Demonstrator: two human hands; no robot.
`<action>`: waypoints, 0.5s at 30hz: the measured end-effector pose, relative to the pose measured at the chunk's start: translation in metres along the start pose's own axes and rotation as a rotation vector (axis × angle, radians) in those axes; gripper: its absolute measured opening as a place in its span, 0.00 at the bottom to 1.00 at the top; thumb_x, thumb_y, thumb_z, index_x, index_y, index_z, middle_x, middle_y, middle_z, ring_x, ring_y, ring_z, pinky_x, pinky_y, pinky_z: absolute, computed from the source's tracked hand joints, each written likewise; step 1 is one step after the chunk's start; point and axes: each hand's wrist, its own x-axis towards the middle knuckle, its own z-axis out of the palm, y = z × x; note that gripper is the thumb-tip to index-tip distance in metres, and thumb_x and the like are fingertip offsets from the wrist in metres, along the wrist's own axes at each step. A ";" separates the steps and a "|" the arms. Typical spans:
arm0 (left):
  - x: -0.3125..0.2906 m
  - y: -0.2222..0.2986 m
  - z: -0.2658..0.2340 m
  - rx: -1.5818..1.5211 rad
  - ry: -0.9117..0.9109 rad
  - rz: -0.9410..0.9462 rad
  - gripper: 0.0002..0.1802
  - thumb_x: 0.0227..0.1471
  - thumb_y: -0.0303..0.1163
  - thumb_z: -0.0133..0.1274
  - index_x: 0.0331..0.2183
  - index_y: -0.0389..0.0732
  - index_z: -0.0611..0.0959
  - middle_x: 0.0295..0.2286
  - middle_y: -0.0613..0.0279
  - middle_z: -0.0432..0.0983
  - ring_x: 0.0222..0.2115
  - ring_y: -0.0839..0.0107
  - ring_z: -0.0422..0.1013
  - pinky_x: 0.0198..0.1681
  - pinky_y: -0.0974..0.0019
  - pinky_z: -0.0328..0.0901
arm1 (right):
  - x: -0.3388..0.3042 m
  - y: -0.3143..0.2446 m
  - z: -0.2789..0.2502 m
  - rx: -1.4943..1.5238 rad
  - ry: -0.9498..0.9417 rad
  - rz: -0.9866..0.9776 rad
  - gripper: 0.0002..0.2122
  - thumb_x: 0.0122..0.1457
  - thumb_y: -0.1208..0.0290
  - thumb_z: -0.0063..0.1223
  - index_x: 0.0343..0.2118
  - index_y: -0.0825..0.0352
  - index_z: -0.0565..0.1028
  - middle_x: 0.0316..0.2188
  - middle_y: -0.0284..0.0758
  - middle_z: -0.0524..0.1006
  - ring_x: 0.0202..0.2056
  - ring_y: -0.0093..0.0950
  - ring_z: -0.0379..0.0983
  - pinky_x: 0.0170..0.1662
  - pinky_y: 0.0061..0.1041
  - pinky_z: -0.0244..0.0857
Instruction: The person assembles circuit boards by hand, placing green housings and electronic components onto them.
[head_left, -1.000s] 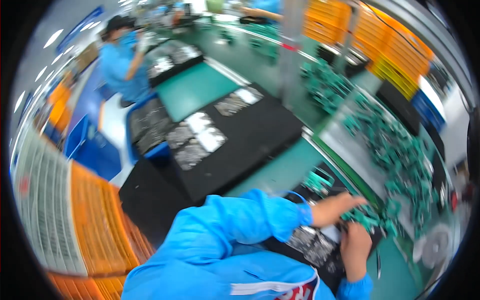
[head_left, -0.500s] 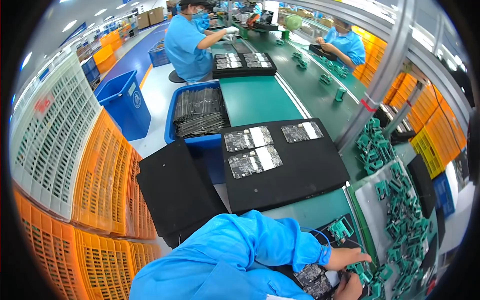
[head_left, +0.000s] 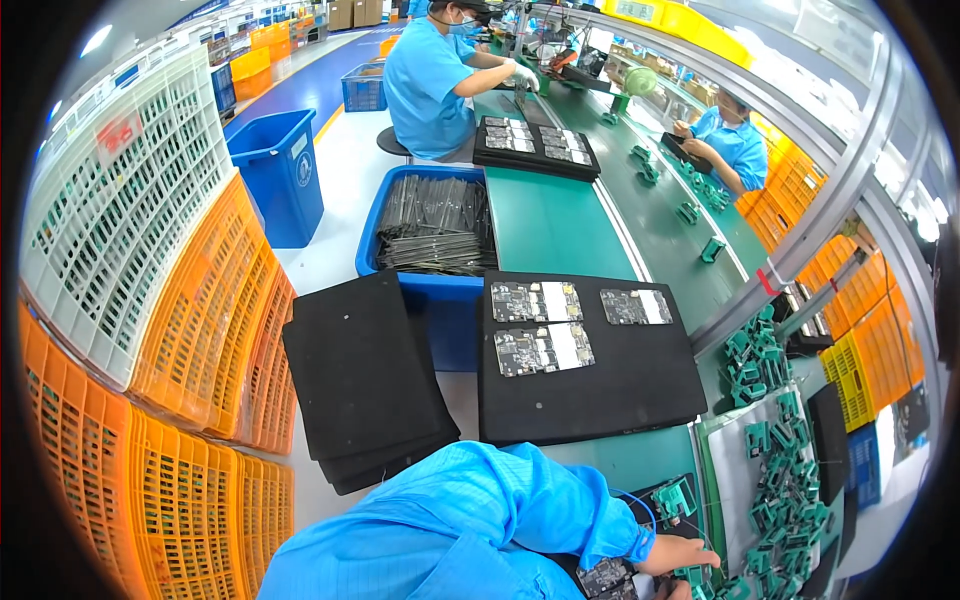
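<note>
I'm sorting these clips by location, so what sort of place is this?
Probably an electronics assembly floor: circuit boards lie on a black mat, small green parts are heaped nearby, and people in blue work along a green bench.

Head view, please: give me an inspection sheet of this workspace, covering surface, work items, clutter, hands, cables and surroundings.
Surface: green bench, partly covered by black pads.
Work items: three boards spaced on the pads; green fixture near the left cuff.
Clutter: green heap, loose, at right.
Hands: left hand by more green pieces, grip unclear; right hand mostly cut off by the lower edge.
Cables: blue cord at the left cuff.
Surroundings: orange crates at left; blue bin beyond the pads; co-workers in blue.
</note>
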 end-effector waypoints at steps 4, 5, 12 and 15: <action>0.001 0.001 -0.001 0.036 0.006 0.009 0.50 0.37 0.17 0.55 0.63 0.50 0.57 0.41 0.42 0.65 0.39 0.38 0.70 0.38 0.49 0.65 | -0.001 -0.002 0.000 -0.030 0.013 0.023 0.14 0.63 0.54 0.48 0.36 0.59 0.79 0.29 0.41 0.80 0.28 0.46 0.76 0.32 0.45 0.68; 0.001 -0.001 0.000 0.047 0.017 0.011 0.50 0.36 0.17 0.56 0.62 0.50 0.58 0.41 0.42 0.64 0.38 0.39 0.70 0.38 0.49 0.65 | -0.002 -0.003 0.000 -0.024 0.014 0.032 0.14 0.63 0.54 0.48 0.37 0.59 0.79 0.29 0.42 0.80 0.28 0.47 0.76 0.32 0.45 0.68; -0.003 0.023 -0.021 0.407 0.139 0.129 0.47 0.36 0.23 0.62 0.60 0.47 0.64 0.39 0.43 0.65 0.36 0.45 0.70 0.36 0.49 0.66 | -0.001 0.006 -0.004 0.119 0.012 0.066 0.15 0.62 0.56 0.52 0.40 0.63 0.79 0.32 0.48 0.80 0.34 0.53 0.75 0.36 0.47 0.68; -0.009 0.069 -0.077 0.446 0.212 -0.025 0.31 0.46 0.28 0.59 0.53 0.44 0.71 0.40 0.48 0.67 0.39 0.50 0.69 0.38 0.54 0.68 | -0.007 0.011 0.001 0.181 0.024 0.009 0.16 0.62 0.57 0.52 0.43 0.64 0.79 0.36 0.49 0.79 0.36 0.52 0.75 0.39 0.46 0.67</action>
